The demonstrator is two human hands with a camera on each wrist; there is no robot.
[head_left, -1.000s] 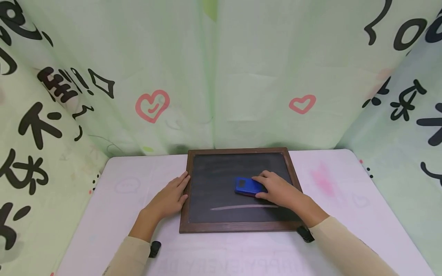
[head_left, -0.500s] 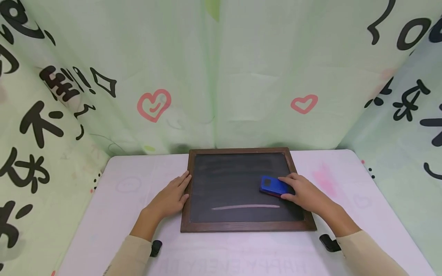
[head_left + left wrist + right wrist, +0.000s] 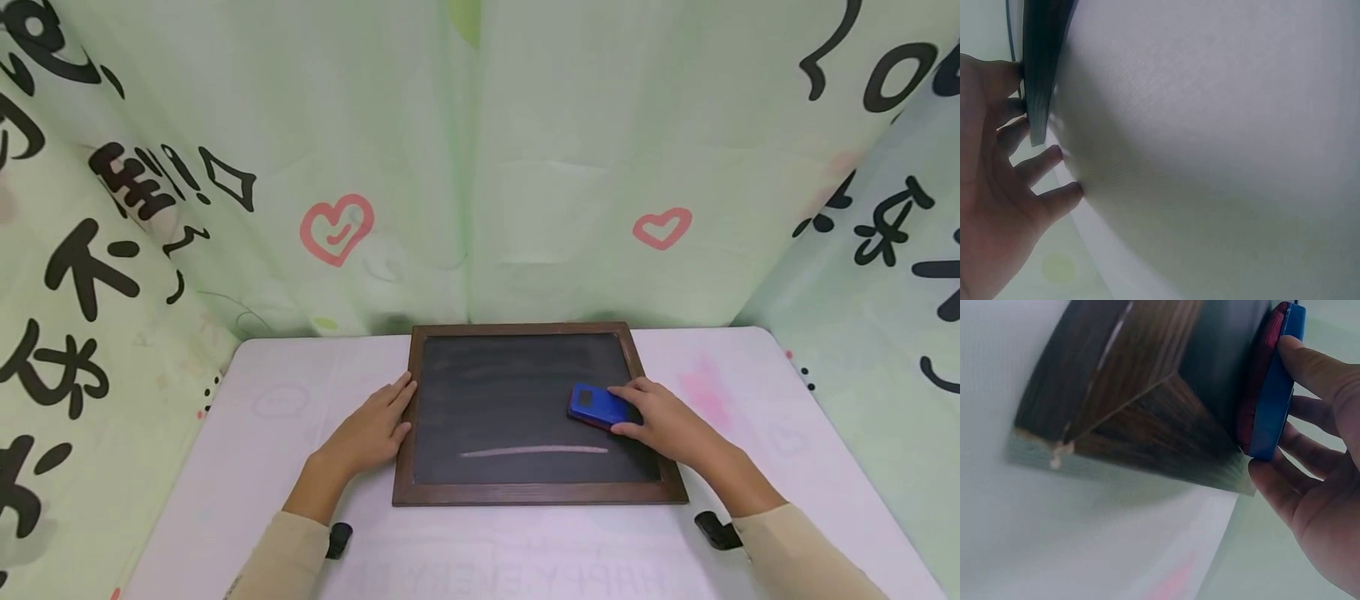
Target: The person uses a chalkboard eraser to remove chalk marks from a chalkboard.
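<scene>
Both forearms, in cream sleeves, reach forward. The left hand (image 3: 371,429) lies flat, palm down, fingers straight and together. The right hand (image 3: 663,423) angles inward, fingers (image 3: 1310,365) and thumb curled in a grip, with dark wrist straps on both arms.

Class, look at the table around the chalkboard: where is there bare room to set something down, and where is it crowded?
Bare table lies left of the left hand and right of the chalkboard frame. A narrow strip runs behind the board. It is crowded where the right hand grips the blue eraser.
</scene>
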